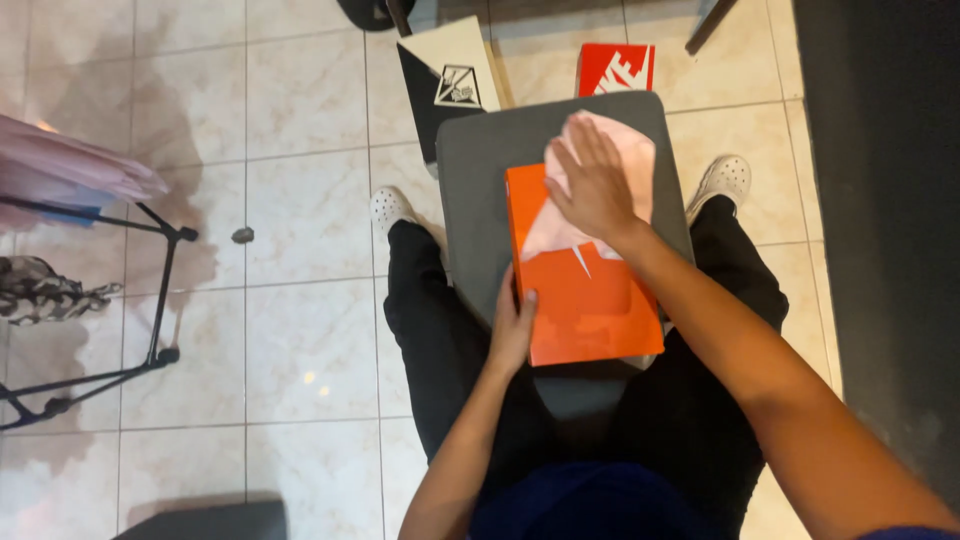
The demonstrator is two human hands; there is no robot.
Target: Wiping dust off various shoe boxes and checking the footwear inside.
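1. You look down on a floor of large, glossy, pale marbled tiles (300,330) with thin grey grout lines; a small bright reflection of light sits on one tile.
2. On your left stands a black metal folding rack (160,290) with thin legs, carrying pink cloth (70,170) and a patterned fabric (40,290).
3. A small dark scrap (242,235) lies on the tiles near the rack.
4. Along your right edge runs a dark, shadowed surface (890,250).
5. At the top stand thin dark furniture legs (712,25).
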